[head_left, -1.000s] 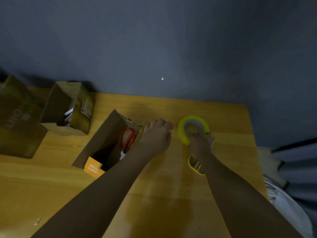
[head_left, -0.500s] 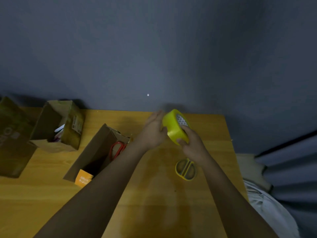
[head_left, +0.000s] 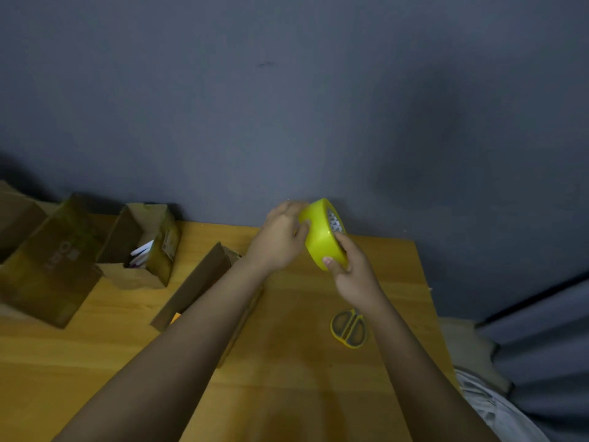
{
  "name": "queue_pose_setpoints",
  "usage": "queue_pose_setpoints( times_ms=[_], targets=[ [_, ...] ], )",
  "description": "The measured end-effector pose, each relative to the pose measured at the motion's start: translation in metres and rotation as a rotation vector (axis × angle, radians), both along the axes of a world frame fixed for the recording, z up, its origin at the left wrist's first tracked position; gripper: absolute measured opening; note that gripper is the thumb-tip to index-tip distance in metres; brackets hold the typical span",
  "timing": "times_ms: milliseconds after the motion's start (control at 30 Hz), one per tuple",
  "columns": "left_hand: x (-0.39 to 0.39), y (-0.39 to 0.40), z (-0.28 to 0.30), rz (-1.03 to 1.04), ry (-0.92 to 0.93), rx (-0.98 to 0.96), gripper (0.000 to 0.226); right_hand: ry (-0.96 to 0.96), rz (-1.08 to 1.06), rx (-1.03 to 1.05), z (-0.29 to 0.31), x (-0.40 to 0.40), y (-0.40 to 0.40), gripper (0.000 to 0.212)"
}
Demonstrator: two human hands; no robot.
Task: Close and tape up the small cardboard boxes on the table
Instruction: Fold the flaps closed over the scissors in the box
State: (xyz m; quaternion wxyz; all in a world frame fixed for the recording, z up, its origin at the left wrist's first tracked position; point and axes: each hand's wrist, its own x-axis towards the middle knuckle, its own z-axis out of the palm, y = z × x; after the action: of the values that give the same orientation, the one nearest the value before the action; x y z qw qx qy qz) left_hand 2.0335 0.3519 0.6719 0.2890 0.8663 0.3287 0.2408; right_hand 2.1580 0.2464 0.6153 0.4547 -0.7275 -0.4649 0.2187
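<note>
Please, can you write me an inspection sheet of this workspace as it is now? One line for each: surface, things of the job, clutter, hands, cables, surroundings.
Surface: wooden table, set against the wall.
Job's things: yellow tape roll held up above the table; open box with papers at the back; open long box partly hidden under the left forearm; larger box at far left, closed as far as I can see.
Clutter: yellow-handled scissors lying on the table, beside the right wrist.
Hands: right hand grips the roll from below; left hand touches its other side with its fingertips.
Cables: nothing seen.
Surroundings: dark grey wall; pale cloth at lower right.
</note>
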Motion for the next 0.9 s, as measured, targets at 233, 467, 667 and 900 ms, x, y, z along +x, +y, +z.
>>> queue_pose_setpoints(
  times_ms=[233, 467, 667, 900],
  targets=[
    [-0.034, 0.027, 0.031, 0.083, -0.169, -0.052, 0.024, -0.024, -0.003, 0.056, 0.048, -0.037, 0.022, 0.049],
    [-0.089, 0.054, 0.048, 0.060, -0.198, -0.021, 0.026, 0.232, 0.030, 0.118, 0.085, -0.098, 0.045, 0.038],
    [-0.136, 0.079, 0.058, 0.053, -0.059, -0.049, 0.032, 0.172, -0.069, 0.165, 0.102, -0.154, 0.059, 0.020],
    [-0.182, 0.092, 0.051, 0.122, 0.002, -0.090, 0.029, -0.033, -0.113, 0.074, 0.093, -0.198, 0.085, 0.036]
  ],
)
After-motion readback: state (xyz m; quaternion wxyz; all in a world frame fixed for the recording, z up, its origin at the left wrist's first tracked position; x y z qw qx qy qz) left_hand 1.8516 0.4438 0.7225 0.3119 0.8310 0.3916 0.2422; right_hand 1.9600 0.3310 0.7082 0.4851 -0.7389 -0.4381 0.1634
